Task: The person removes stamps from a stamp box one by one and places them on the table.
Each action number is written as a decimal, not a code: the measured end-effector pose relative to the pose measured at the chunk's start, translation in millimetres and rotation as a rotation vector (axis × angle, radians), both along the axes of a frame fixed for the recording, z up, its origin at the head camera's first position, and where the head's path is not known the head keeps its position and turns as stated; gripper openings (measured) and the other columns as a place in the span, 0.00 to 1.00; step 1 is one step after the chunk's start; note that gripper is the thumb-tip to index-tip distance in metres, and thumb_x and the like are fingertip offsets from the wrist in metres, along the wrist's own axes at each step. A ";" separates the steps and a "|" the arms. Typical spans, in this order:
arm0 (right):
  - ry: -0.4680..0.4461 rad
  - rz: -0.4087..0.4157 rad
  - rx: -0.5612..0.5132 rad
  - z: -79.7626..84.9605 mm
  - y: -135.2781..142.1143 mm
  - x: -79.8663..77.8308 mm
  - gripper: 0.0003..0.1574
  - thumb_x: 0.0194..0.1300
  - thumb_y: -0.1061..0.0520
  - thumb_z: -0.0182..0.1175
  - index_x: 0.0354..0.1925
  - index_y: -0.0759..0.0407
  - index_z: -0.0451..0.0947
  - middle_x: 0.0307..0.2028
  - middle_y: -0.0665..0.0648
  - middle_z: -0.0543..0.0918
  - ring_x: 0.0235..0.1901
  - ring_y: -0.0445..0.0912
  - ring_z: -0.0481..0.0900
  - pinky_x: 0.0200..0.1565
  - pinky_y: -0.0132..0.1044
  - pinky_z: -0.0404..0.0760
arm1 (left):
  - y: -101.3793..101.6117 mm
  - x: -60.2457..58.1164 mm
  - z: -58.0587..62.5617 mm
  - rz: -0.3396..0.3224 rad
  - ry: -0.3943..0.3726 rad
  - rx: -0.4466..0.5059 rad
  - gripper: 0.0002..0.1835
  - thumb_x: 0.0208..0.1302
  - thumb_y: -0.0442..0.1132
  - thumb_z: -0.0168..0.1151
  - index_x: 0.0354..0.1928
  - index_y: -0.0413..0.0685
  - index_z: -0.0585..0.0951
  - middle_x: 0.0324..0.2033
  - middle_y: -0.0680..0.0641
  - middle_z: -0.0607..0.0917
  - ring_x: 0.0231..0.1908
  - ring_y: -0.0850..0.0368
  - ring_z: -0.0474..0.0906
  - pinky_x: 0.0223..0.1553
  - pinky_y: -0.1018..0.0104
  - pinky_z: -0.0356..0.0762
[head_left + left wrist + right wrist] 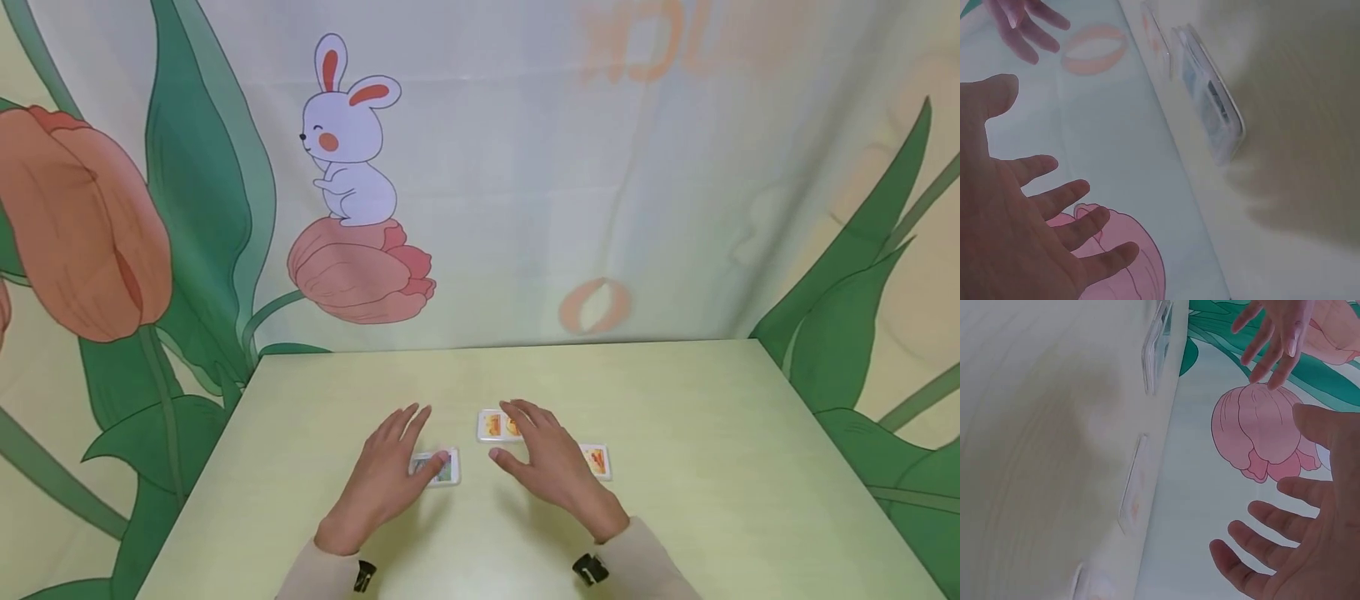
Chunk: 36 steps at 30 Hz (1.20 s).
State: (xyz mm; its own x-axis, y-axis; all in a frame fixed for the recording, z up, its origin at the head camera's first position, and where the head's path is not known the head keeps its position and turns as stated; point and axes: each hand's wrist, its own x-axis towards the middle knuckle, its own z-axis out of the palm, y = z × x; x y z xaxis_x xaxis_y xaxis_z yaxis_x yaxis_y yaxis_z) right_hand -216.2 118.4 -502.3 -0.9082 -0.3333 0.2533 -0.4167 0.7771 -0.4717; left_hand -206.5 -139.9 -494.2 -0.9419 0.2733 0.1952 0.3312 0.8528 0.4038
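My left hand (382,471) hovers over the table with fingers spread, holding nothing. Beneath its thumb lies a small stack of white-edged picture cards (453,468), partly covered by the hand in the head view. The stack (1210,100) looks several layers thick in the left wrist view. My right hand (553,463) is also raised with straight fingers and nothing in its grasp. A card with orange food pictures (491,426) lies behind its fingertips, partly hidden. Another orange-printed card (598,461) shows beside its wrist side. In the right wrist view this nearer card (1092,586) is cut off.
The pale yellow-green table (697,467) ends at a straight back edge. Behind it hangs a printed curtain (510,183) with a rabbit and tulips. Dark clips or straps (590,569) sit at both sleeves.
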 end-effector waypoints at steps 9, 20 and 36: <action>-0.124 -0.006 -0.159 -7.7 -17.5 -0.5 0.42 0.65 0.36 0.60 0.71 0.49 0.63 0.67 0.55 0.71 0.66 0.57 0.70 0.61 0.57 0.74 | -14.8 0.9 -8.4 0.027 -0.096 0.035 0.46 0.63 0.60 0.62 0.75 0.44 0.58 0.73 0.40 0.63 0.73 0.41 0.58 0.69 0.37 0.59; -0.249 0.037 -0.284 -30.2 -35.4 -9.2 0.43 0.58 0.45 0.70 0.68 0.54 0.67 0.62 0.58 0.77 0.58 0.56 0.78 0.57 0.54 0.77 | -21.1 3.3 -18.6 0.025 -0.175 0.097 0.44 0.59 0.52 0.69 0.73 0.46 0.62 0.71 0.41 0.66 0.72 0.41 0.60 0.69 0.40 0.62; -0.213 0.053 -0.032 -41.2 -59.0 -18.5 0.47 0.51 0.46 0.75 0.66 0.55 0.69 0.64 0.59 0.74 0.63 0.56 0.73 0.60 0.53 0.75 | -28.8 -1.0 -32.7 0.030 -0.216 0.097 0.42 0.52 0.47 0.75 0.69 0.44 0.68 0.68 0.41 0.70 0.67 0.40 0.65 0.66 0.40 0.65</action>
